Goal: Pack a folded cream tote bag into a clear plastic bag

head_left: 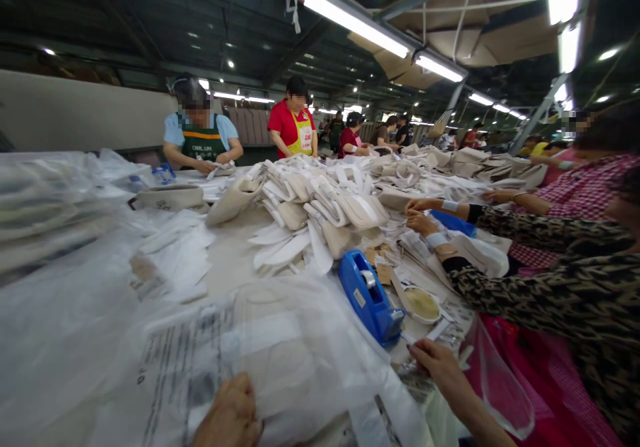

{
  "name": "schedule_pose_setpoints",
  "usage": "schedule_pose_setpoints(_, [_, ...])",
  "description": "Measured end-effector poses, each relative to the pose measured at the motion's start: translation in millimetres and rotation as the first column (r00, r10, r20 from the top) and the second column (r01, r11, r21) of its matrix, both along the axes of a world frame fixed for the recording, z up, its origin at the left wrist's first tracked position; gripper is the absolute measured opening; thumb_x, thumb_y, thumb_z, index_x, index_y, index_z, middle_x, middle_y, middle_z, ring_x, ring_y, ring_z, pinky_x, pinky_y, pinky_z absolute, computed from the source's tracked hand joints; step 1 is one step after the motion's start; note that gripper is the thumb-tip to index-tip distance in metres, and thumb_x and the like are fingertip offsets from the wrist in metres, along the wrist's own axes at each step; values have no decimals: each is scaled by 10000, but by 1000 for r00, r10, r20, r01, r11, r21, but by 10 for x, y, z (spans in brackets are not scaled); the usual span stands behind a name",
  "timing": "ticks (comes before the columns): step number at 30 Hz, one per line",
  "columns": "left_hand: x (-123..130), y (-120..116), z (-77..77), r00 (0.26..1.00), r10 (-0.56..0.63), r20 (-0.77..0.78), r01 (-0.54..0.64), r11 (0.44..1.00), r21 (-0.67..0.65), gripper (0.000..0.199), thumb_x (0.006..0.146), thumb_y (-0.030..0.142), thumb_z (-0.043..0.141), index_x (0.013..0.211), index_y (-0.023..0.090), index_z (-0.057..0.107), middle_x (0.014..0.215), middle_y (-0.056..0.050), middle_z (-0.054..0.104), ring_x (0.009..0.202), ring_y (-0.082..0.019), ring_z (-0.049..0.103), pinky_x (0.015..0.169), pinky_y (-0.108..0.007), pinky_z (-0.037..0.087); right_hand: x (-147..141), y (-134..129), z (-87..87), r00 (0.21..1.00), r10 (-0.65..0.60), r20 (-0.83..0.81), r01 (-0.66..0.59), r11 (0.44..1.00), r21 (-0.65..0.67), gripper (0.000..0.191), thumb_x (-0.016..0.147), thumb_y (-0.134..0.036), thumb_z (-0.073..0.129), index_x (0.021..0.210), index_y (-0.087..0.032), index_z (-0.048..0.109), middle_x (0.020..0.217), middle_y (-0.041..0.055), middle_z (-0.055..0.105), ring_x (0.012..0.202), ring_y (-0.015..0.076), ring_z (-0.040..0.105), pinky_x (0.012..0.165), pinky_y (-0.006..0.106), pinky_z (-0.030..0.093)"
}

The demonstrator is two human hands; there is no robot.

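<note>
A clear plastic bag (320, 340) with printed text and pale, flat, padded pieces inside lies in front of me. My left hand (230, 412) is closed on the bag's near part, fingers curled. To the right, my right hand (443, 367) pinches a short pale strip of tape (409, 339) at the cutting end of a blue tape dispenser (367, 297). The dispenser stands on the table just beyond the bag's right side. The strip is small and partly hidden by my fingertips.
A heap of beige and white slippers (320, 200) fills the table's middle. Stacked plastic bags (55, 194) lie left. A round tape roll (423, 304) sits beside the dispenser. At right, a co-worker's patterned sleeve (540, 280) reaches over the table. Other people work across it.
</note>
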State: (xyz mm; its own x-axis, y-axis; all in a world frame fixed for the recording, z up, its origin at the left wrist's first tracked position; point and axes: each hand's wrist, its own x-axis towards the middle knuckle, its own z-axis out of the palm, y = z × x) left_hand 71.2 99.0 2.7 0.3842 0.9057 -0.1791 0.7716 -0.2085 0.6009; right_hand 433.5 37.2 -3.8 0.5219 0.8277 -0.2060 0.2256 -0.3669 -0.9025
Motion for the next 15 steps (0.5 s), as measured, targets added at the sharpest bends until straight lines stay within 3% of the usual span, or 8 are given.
schedule_pose_setpoints(3, [99, -76, 209, 997, 31, -69, -33, 999, -28, 128, 628, 75, 444, 697, 183, 440, 792, -29, 492, 820, -186, 471, 780, -331, 365, -84, -124, 205, 953, 203, 225, -201, 979, -33, 374, 633, -560, 584, 574, -192, 570, 549, -9, 526, 579, 149, 462, 568, 263, 336])
schedule_pose_setpoints(5, [144, -79, 286, 993, 63, -102, -68, 996, -50, 156, 609, 53, 459, 664, 193, 417, 767, -14, 478, 807, -177, 466, 760, -314, 361, -257, -163, 430, 809, 472, 350, -465, 878, -111, 365, 768, -541, 490, 683, -204, 602, 637, 0, 577, 630, 156, 509, 598, 255, 371])
schedule_pose_setpoints(6, [156, -74, 305, 991, 76, -109, -82, 995, -56, 164, 606, 51, 466, 647, 198, 406, 758, -10, 470, 809, -176, 463, 756, -307, 359, -380, -160, 561, 700, 608, 374, -598, 786, -159, 358, 817, -518, 456, 714, -209, 604, 662, -1, 589, 642, 151, 523, 604, 245, 383])
schedule_pose_setpoints(8, [166, -66, 319, 990, 86, -114, -93, 994, -64, 170, 606, 57, 480, 628, 203, 394, 748, -5, 458, 814, -174, 455, 754, -297, 355, -686, -101, 825, 453, 819, 352, -806, 546, -231, 303, 866, -452, 456, 753, -220, 614, 701, -11, 614, 684, 136, 554, 643, 218, 402])
schedule_pose_setpoints(10, [167, -70, 326, 991, 79, -111, -87, 994, -67, 171, 603, 56, 479, 622, 203, 394, 735, 0, 449, 803, -169, 452, 752, -290, 353, -1035, 36, 1021, 202, 933, 298, -917, 287, -278, 191, 862, -377, 520, 820, -237, 643, 795, -17, 656, 787, 130, 590, 704, 194, 412])
schedule_pose_setpoints(12, [165, -81, 334, 991, 74, -108, -81, 995, -63, 169, 597, 59, 474, 614, 205, 390, 725, 0, 443, 799, -171, 451, 742, -288, 353, -1369, 241, 1091, -22, 968, 251, -941, 65, -332, 118, 836, -315, 578, 857, -243, 669, 813, -17, 685, 791, 124, 614, 671, 173, 412])
schedule_pose_setpoints(13, [162, -87, 337, 991, 73, -108, -80, 995, -60, 166, 595, 65, 474, 608, 205, 386, 726, -3, 443, 805, -175, 452, 740, -290, 351, -1513, 357, 1077, -115, 959, 260, -926, -9, -378, 116, 832, -295, 582, 868, -240, 677, 794, -12, 696, 755, 123, 624, 634, 172, 409])
schedule_pose_setpoints(15, [156, -96, 335, 991, 76, -111, -82, 995, -50, 156, 600, 83, 474, 599, 206, 379, 737, -13, 448, 828, -186, 452, 738, -295, 348, -1743, 577, 986, -246, 910, 333, -861, -48, -506, 150, 832, -289, 563, 889, -224, 687, 786, 19, 712, 723, 148, 642, 594, 197, 404])
